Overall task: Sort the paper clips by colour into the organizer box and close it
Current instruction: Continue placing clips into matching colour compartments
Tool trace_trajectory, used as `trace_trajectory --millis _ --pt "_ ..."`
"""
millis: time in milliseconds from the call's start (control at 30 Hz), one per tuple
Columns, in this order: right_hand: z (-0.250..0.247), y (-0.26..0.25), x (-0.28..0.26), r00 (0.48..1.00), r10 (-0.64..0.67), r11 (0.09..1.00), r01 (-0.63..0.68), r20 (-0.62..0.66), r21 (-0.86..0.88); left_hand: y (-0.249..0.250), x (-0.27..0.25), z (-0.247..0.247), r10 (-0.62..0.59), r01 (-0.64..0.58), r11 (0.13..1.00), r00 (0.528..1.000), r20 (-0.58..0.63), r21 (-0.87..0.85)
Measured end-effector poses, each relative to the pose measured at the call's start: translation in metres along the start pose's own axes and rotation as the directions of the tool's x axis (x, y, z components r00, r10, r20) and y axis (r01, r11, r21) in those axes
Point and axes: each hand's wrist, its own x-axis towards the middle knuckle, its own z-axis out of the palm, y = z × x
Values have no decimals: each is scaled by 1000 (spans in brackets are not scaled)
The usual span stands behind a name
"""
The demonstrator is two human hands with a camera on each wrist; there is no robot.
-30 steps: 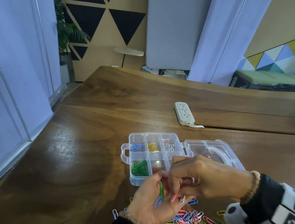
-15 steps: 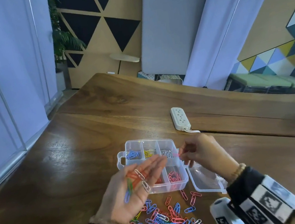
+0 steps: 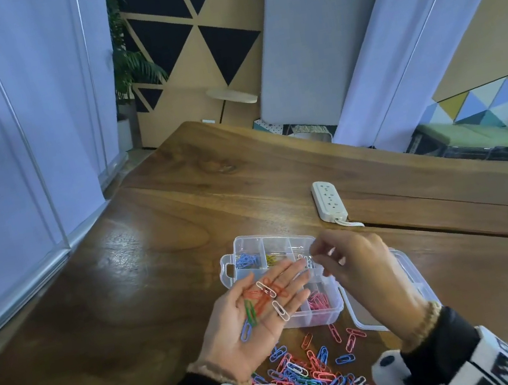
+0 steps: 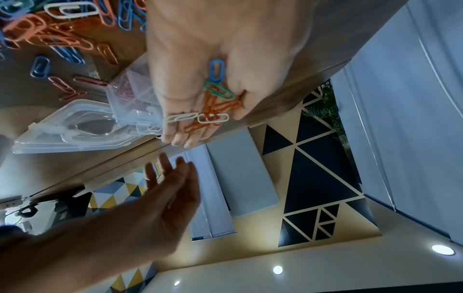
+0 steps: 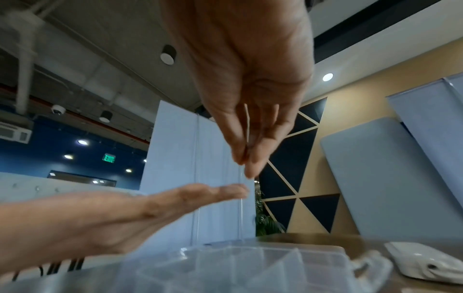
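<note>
Head view: left hand [image 3: 259, 312] lies flat, palm up, low centre of frame over the organizer box [image 3: 280, 280], carrying loose paper clips [image 3: 265, 298]; right hand [image 3: 352, 263] hovers over the box's back-right cell, so drop each clip low and straight into its colour. Left wrist view: orange, white, green and blue clips show on the palm, right hand's fingers loose, apparently empty. Right wrist view: thumb and fingertips nearly meet; any clip between them can't be made out, box blurred at the bottom.
</note>
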Motion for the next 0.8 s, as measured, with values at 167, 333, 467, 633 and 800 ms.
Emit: trace_trajectory --millis 167,333,467,633,800 --pt "1 -24 0 965 -163 985 147 205 93 -4 0 1 5 -3 1000 998 -58 29" --pt "9 -31 -1 952 -154 988 146 266 50 -5 4 -3 7 -3 999 997 -77 44" --pt "7 -36 -7 959 -85 996 88 272 0 -9 5 0 -2 7 998 997 -76 59" --pt "11 -44 -14 965 -32 996 52 262 -72 -10 4 1 -11 15 999 995 -103 30" --pt "13 -45 -17 961 -1 997 21 275 -69 -11 6 1 -4 9 999 991 -136 33"
